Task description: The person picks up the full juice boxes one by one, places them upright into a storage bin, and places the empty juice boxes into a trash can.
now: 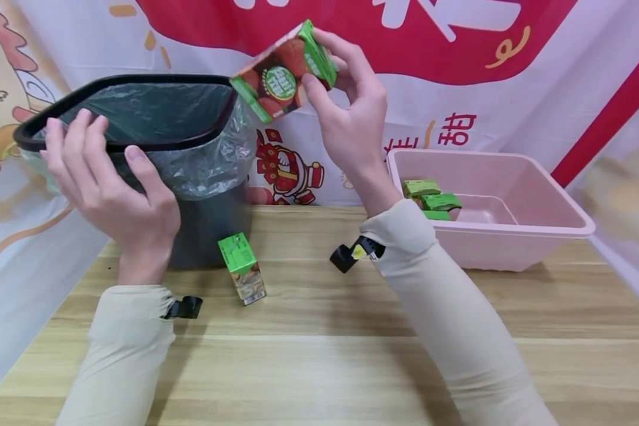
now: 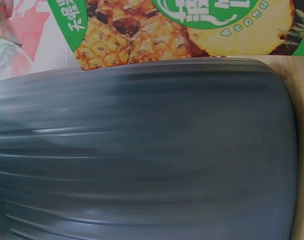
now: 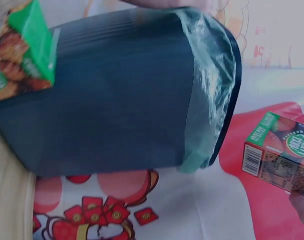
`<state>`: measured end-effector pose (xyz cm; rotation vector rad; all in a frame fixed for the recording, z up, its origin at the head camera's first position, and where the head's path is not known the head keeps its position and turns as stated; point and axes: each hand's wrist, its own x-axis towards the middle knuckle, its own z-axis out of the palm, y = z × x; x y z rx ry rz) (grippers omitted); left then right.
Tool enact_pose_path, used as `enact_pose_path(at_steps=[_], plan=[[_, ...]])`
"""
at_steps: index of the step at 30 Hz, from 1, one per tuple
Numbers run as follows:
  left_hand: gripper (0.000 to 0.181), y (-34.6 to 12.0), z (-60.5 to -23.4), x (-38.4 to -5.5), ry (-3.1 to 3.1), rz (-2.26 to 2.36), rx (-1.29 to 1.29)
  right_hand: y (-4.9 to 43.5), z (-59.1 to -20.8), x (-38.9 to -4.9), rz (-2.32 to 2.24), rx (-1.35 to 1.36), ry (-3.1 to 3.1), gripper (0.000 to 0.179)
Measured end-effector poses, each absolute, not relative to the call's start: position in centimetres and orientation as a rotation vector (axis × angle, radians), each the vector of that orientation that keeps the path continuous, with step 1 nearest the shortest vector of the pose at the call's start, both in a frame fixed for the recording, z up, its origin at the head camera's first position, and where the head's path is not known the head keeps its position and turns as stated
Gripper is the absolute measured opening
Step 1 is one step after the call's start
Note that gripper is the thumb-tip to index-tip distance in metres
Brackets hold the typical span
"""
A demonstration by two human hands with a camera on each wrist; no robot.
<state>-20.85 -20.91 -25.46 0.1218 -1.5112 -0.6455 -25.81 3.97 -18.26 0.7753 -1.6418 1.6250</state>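
Note:
My right hand (image 1: 354, 109) pinches a red-and-green juice box (image 1: 283, 74) between thumb and fingers, up in the air just right of the bin's opening. In the right wrist view that juice box (image 3: 282, 150) shows its barcode end. My left hand (image 1: 112, 183) lies against the near left rim of a dark trash bin (image 1: 207, 228), fingers extended and loosely spread over the rim. A second juice box (image 1: 243, 269), green-topped, stands on the table before the bin. Pineapples are printed on this juice box (image 2: 157, 37) in the left wrist view.
A clear plastic liner (image 1: 213, 168) hangs over the bin's black rim. To the right is a pink tub (image 1: 522, 248) with several green-topped boxes (image 1: 439, 202) at its left end. A printed cloth (image 1: 458, 106) hangs behind the wooden table (image 1: 309, 367).

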Motion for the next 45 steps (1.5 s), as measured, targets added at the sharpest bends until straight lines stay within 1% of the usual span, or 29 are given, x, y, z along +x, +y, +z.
enact_pose_path(at_steps=[12, 18, 25, 32, 45], plan=[[0.044, -20.7, -25.4, -20.8, -1.508, -0.648, 0.119, -0.1, -16.5, -24.9, 1.644, 0.899, -1.631, 0.047], [0.045, -20.7, -25.4, -20.8, -1.514, -0.647, 0.123, -2.2, -16.5, -24.6, 1.597, 0.959, -1.719, 0.051], [0.045, -20.7, -25.5, -20.9, -1.514, -0.640, 0.119, -3.9, -16.6, -24.6, 1.500, 0.987, -1.891, 0.048], [0.046, -21.0, -25.6, -21.0, -1.526, -0.630, 0.120, -5.0, -17.0, -24.9, 1.261, 0.973, -2.150, 0.049], [0.046, -20.7, -25.5, -20.8, -1.504, -0.633, 0.106, -5.2, -17.2, -25.4, 1.134, 0.988, -2.292, 0.044]])
